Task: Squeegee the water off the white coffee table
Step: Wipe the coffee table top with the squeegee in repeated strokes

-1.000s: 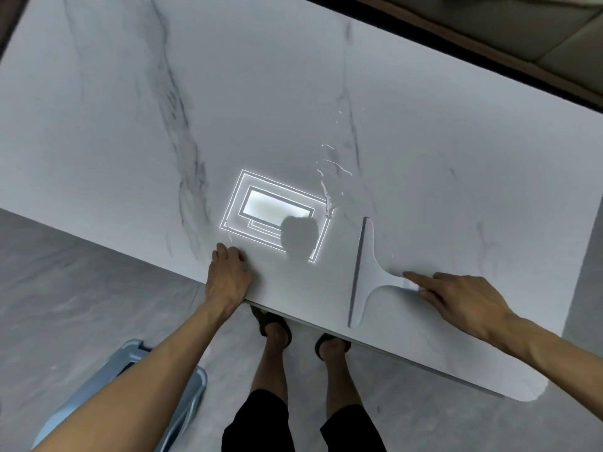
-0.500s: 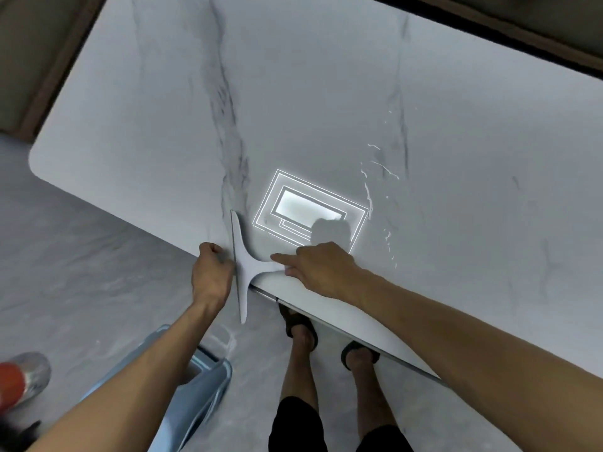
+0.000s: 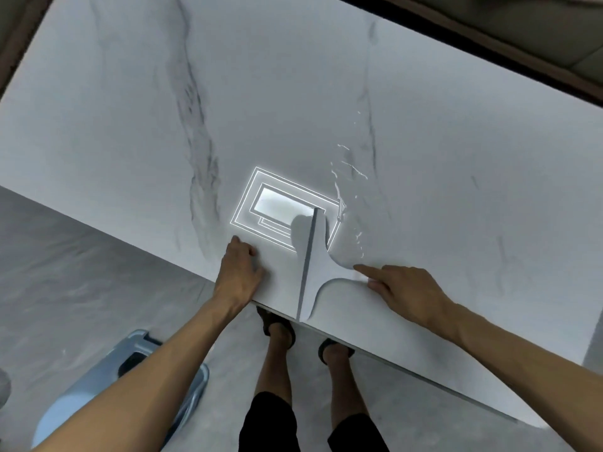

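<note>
Water (image 3: pixel 339 194) on marble table (image 3: pixel 456 125), grey floor (image 3: pixel 81 272)

White coffee table (image 3: pixel 130 125) with grey marble veins, glossy. White T-shaped squeegee (image 3: pixel 319 272) on the surface at the near edge, blade crossing that edge and reaching toward the middle, handle pointing right, pinched in the right hand (image 3: pixel 408 295). Thin streaks and beads of water (image 3: pixel 337 190) just right of the blade's far end, trailing toward the far edge.
</note>
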`<state>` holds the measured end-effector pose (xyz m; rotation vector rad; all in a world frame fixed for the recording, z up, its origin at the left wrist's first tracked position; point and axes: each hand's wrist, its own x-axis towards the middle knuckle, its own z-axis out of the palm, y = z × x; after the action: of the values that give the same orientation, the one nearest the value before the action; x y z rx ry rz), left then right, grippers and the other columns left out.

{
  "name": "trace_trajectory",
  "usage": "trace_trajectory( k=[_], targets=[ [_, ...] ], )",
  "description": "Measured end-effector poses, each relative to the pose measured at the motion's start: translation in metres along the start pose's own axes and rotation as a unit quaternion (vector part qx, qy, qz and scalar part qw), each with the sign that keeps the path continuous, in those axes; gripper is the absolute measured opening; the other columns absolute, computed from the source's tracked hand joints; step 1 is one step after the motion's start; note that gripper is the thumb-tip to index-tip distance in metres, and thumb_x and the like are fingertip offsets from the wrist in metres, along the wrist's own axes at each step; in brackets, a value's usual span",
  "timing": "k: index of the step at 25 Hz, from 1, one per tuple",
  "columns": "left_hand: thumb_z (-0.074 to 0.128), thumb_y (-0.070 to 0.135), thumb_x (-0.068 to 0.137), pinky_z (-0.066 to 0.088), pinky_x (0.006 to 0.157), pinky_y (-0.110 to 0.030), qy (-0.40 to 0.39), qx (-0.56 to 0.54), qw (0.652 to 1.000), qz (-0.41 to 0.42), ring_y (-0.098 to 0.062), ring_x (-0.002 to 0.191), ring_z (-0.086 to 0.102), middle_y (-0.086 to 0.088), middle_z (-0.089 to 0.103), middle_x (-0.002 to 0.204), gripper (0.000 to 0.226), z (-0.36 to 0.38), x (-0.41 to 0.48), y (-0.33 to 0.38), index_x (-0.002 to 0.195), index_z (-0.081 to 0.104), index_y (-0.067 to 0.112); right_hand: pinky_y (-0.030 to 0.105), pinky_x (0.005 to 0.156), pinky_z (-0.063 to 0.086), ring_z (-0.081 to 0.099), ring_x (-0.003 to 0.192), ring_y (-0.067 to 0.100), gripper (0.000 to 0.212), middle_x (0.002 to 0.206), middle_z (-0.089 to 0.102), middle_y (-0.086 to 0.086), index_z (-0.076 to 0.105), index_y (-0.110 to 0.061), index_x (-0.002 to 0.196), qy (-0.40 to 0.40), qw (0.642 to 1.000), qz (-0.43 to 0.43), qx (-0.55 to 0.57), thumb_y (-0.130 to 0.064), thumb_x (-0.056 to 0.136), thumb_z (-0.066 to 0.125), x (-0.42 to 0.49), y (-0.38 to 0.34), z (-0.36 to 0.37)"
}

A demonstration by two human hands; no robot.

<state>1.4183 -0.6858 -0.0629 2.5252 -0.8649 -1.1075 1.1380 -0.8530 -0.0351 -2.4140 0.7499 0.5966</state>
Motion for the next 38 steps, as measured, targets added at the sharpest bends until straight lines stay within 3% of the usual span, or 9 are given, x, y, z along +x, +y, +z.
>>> trace_trajectory(
  k=[4, 8, 12, 17, 20, 24, 29, 33, 38],
  targets=[
    [0.059, 0.012, 0.076, 0.047, 0.084, -0.044, -0.019, 0.056, 0.998, 0.028, -0.028, 0.098, 0.047, -0.009, 0.044, 0.108, 0.02, 0.03, -0.001, 0.023, 0.096, 0.053, 0.009, 0.023, 0.068, 0.042, 0.061, 0.085, 0.011, 0.042, 0.091, 0.061, -0.012, 0.032, -0.052, 0.142, -0.015, 0.999, 0.05, 0.002, -0.045, 0.1, 0.032, -0.062, 0.052, -0.003],
    [0.06, 0.016, 0.083, 0.045, 0.089, -0.046, -0.032, 0.083, 0.996, 0.029, -0.031, 0.106, 0.045, -0.014, 0.043, 0.119, 0.026, 0.048, -0.008, 0.04, 0.106, 0.053, 0.005, 0.026, 0.072, 0.048, 0.062, 0.086, 0.012, 0.042, 0.093, 0.061, -0.013, 0.03, -0.054, 0.141, -0.03, 0.996, 0.082, -0.012, -0.047, 0.1, 0.028, -0.103, 0.091, -0.009],
    [0.056, 0.017, 0.089, 0.044, 0.084, -0.043, -0.033, 0.076, 0.996, 0.018, -0.032, 0.103, 0.049, -0.014, 0.045, 0.117, 0.025, 0.054, -0.014, 0.054, 0.109, 0.049, 0.004, 0.027, 0.07, 0.049, 0.063, 0.086, 0.013, 0.043, 0.096, 0.062, -0.013, 0.029, -0.054, 0.141, -0.027, 0.993, 0.098, -0.059, -0.05, 0.099, 0.023, -0.127, 0.106, -0.02],
    [0.047, 0.019, 0.088, 0.04, 0.067, -0.034, -0.022, 0.006, 0.997, -0.079, -0.028, 0.081, 0.056, -0.008, 0.057, 0.098, 0.014, 0.052, -0.024, 0.058, 0.1, 0.04, 0.015, 0.032, 0.069, 0.04, 0.062, 0.097, 0.021, 0.043, 0.11, 0.061, -0.006, 0.027, -0.05, 0.144, -0.085, 0.995, -0.013, -0.045, -0.047, 0.101, 0.027, -0.1, 0.063, -0.014],
    [0.049, 0.022, 0.088, 0.041, 0.068, -0.034, -0.029, 0.022, 0.996, -0.076, -0.028, 0.08, 0.055, -0.009, 0.057, 0.1, 0.018, 0.057, -0.03, 0.051, 0.102, 0.04, 0.015, 0.034, 0.067, 0.044, 0.062, 0.09, 0.028, 0.042, 0.107, 0.061, -0.001, 0.029, -0.048, 0.144, -0.116, 0.987, -0.096, -0.061, -0.044, 0.102, 0.028, -0.07, 0.029, 0.009],
    [0.051, 0.022, 0.09, 0.041, 0.069, -0.035, -0.034, 0.037, 0.997, -0.062, -0.03, 0.082, 0.056, -0.012, 0.055, 0.104, 0.02, 0.063, -0.032, 0.049, 0.102, 0.039, 0.013, 0.037, 0.071, 0.049, 0.062, 0.088, 0.029, 0.042, 0.107, 0.06, 0.001, 0.028, -0.047, 0.144, -0.125, 0.985, -0.096, -0.076, -0.042, 0.102, 0.028, -0.065, 0.043, 0.009],
    [0.052, 0.025, 0.091, 0.042, 0.072, -0.035, -0.043, 0.037, 0.996, -0.066, -0.029, 0.085, 0.056, -0.01, 0.057, 0.105, 0.026, 0.056, -0.03, 0.061, 0.109, 0.042, 0.011, 0.029, 0.067, 0.038, 0.063, 0.095, 0.019, 0.043, 0.109, 0.061, -0.005, 0.029, -0.047, 0.145, -0.093, 0.989, -0.028, -0.114, -0.044, 0.102, 0.027, -0.089, 0.098, -0.035],
    [0.051, 0.026, 0.093, 0.039, 0.068, -0.034, -0.021, 0.024, 0.999, -0.039, -0.027, 0.079, 0.054, -0.008, 0.058, 0.099, 0.02, 0.042, -0.019, 0.079, 0.106, 0.042, 0.014, 0.029, 0.066, 0.043, 0.063, 0.092, 0.014, 0.041, 0.1, 0.06, -0.013, 0.031, -0.052, 0.141, -0.048, 0.993, 0.027, -0.105, -0.047, 0.1, 0.026, -0.096, 0.116, -0.082],
    [0.045, 0.036, 0.095, 0.04, 0.065, -0.033, 0.027, -0.036, 0.997, -0.069, -0.031, 0.079, 0.058, -0.008, 0.061, 0.088, 0.024, 0.008, 0.029, 0.11, 0.089, 0.047, 0.013, 0.033, 0.07, 0.042, 0.062, 0.093, 0.021, 0.038, 0.101, 0.065, -0.009, 0.038, -0.046, 0.137, 0.052, 0.994, 0.077, -0.053, -0.044, 0.1, 0.028, -0.017, 0.099, -0.136]
  ],
)
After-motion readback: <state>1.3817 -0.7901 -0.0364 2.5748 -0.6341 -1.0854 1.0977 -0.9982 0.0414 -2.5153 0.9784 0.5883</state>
